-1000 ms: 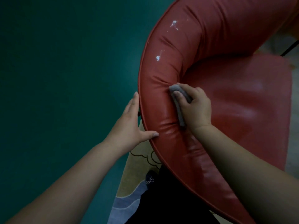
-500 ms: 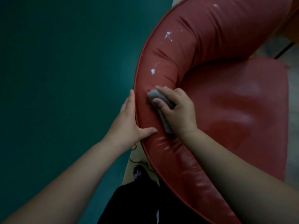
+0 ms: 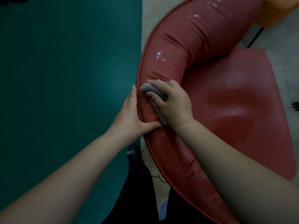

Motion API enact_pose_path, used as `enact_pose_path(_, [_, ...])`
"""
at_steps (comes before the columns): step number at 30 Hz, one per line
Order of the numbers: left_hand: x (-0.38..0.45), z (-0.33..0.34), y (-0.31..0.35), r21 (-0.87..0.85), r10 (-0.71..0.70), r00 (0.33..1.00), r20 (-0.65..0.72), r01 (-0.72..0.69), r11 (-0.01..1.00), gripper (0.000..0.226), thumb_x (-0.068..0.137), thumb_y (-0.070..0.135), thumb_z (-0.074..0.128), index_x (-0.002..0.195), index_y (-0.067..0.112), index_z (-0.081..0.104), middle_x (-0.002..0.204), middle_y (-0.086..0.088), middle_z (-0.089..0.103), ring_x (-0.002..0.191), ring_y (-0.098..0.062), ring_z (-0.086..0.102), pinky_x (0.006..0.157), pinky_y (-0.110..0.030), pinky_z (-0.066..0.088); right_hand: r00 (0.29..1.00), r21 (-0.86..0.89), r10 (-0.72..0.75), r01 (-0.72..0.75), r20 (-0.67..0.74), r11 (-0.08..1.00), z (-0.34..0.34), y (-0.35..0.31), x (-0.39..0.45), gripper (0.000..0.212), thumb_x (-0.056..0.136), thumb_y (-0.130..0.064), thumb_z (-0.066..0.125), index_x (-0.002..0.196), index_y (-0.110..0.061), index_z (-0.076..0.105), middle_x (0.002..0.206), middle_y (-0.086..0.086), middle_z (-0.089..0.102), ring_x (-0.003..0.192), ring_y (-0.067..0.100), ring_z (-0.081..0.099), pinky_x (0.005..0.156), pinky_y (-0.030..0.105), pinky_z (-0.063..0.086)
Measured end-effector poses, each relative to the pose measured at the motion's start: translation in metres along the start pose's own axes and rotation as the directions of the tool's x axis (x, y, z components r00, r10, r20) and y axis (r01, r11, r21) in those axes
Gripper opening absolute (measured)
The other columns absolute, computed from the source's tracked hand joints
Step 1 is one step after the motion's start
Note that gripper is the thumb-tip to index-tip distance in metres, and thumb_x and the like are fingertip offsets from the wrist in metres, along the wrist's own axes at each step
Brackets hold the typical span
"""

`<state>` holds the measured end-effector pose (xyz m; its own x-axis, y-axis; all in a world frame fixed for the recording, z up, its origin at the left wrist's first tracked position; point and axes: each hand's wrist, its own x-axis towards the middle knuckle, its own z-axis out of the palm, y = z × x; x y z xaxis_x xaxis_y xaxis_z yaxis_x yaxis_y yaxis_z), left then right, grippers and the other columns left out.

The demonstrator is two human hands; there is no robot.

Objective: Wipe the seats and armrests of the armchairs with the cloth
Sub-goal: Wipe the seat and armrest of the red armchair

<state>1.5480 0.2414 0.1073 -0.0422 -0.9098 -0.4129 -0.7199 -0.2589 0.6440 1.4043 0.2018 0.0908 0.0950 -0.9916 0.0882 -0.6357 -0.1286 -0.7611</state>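
Grey cloth [image 3: 151,90] under right hand [image 3: 174,102] fingers [image 3: 159,84], on armrest [image 3: 171,65].

The left hand [image 3: 129,117] was laid flat with straight fingers and the thumb extended sideways, while the right hand [image 3: 171,102] was curled, both forearms extended forward.

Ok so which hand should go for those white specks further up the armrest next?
Right, probably. The right hand already grips the cloth on the armrest, just below the white specks. The left hand holds no cloth and rests on the outer edge, bracing.
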Motion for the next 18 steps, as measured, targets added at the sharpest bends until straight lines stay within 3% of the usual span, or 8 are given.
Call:
enact_pose_path(2, [0.009, -0.009, -0.005, 0.008, 0.032, 0.998, 0.062, -0.032, 0.999, 0.138, 0.056, 0.047, 0.087, 0.154, 0.021, -0.007, 0.161, -0.001, 0.014, 0.142, -0.004, 0.018, 0.102, -0.005, 0.012, 0.988, -0.02, 0.136, -0.138, -0.073, 0.99, -0.004, 0.015, -0.004, 0.035, 0.086, -0.034, 0.067, 0.121, -0.03, 0.065, 0.099, 0.006, 0.062, 0.098, 0.019, 0.062, 0.084, 0.032, 0.048])
enact_pose_path(5, [0.018, -0.023, -0.01, -0.011, 0.059, 0.988, 0.146, -0.058, 0.998, 0.138, 0.056, 0.049, 0.087, 0.154, 0.026, -0.008, 0.16, 0.003, 0.017, 0.125, 0.006, 0.024, 0.099, -0.005, 0.019, 0.892, 0.109, 0.39, -0.375, -0.228, 0.921, -0.008, 0.025, -0.006, 0.033, 0.086, -0.032, 0.067, 0.119, -0.031, 0.066, 0.098, 0.003, 0.062, 0.096, 0.014, 0.061, 0.082, 0.013, 0.042])
enact_pose_path(7, [0.025, -0.03, -0.011, -0.02, 0.081, 0.98, 0.182, -0.079, 0.997, 0.137, 0.057, 0.046, 0.088, 0.154, 0.024, -0.006, 0.159, 0.002, 0.019, 0.127, 0.001, 0.032, 0.102, -0.011, 0.025, 0.904, 0.162, 0.345, -0.312, -0.251, 0.936, -0.002, 0.01, -0.002, 0.034, 0.084, -0.034, 0.068, 0.118, -0.03, 0.067, 0.096, 0.002, 0.062, 0.094, 0.011, 0.06, 0.082, 0.01, 0.04])
enact_pose_path(10, [0.034, -0.037, -0.013, -0.014, 0.121, 0.967, 0.222, -0.121, 0.993, 0.134, 0.058, 0.044, 0.087, 0.154, 0.019, -0.002, 0.159, 0.0, 0.02, 0.137, -0.009, 0.032, 0.101, -0.007, 0.021, 0.975, 0.032, 0.168, -0.165, -0.146, 0.986, 0.014, -0.007, -0.001, 0.037, 0.082, -0.04, 0.065, 0.118, -0.032, 0.067, 0.093, -0.005, 0.057, 0.093, 0.011, 0.06, 0.083, 0.022, 0.046])
enact_pose_path(13, [0.04, -0.043, -0.013, -0.071, 0.148, 0.95, 0.275, -0.134, 0.988, 0.133, 0.058, 0.043, 0.088, 0.155, 0.027, -0.001, 0.156, 0.005, 0.026, 0.126, -0.012, 0.048, 0.107, -0.025, 0.036, 0.876, 0.003, 0.415, -0.428, -0.247, 0.904, -0.001, 0.011, -0.007, 0.032, 0.086, -0.035, 0.067, 0.117, -0.032, 0.067, 0.095, 0.0, 0.06, 0.094, 0.019, 0.061, 0.085, 0.031, 0.048])
enact_pose_path(15, [0.043, -0.045, -0.013, -0.101, 0.175, 0.941, 0.291, -0.151, 0.983, 0.131, 0.058, 0.042, 0.089, 0.154, 0.032, 0.001, 0.153, 0.009, 0.03, 0.122, -0.009, 0.052, 0.106, -0.027, 0.04, 0.803, 0.065, 0.513, -0.52, -0.305, 0.852, -0.012, 0.021, -0.015, 0.031, 0.086, -0.032, 0.067, 0.117, -0.03, 0.067, 0.1, 0.003, 0.064, 0.097, 0.017, 0.062, 0.088, 0.026, 0.047])
enact_pose_path(16, [0.044, -0.045, -0.013, -0.117, 0.185, 0.937, 0.296, -0.156, 0.981, 0.13, 0.058, 0.041, 0.089, 0.154, 0.034, 0.001, 0.152, 0.011, 0.031, 0.121, -0.01, 0.053, 0.107, -0.03, 0.04, 0.8, 0.117, 0.498, -0.489, -0.334, 0.864, -0.012, 0.017, -0.016, 0.031, 0.086, -0.031, 0.068, 0.117, -0.029, 0.068, 0.1, 0.002, 0.064, 0.096, 0.014, 0.062, 0.088, 0.022, 0.046])
enact_pose_path(18, [0.046, -0.044, -0.014, -0.145, 0.194, 0.935, 0.296, -0.156, 0.977, 0.13, 0.058, 0.037, 0.091, 0.153, 0.034, 0.003, 0.151, 0.011, 0.034, 0.123, -0.015, 0.054, 0.107, -0.037, 0.043, 0.873, 0.165, 0.361, -0.323, -0.329, 0.932, -0.002, -0.003, -0.011, 0.034, 0.083, -0.034, 0.068, 0.117, -0.028, 0.068, 0.094, -0.002, 0.062, 0.094, 0.006, 0.06, 0.086, 0.015, 0.045])
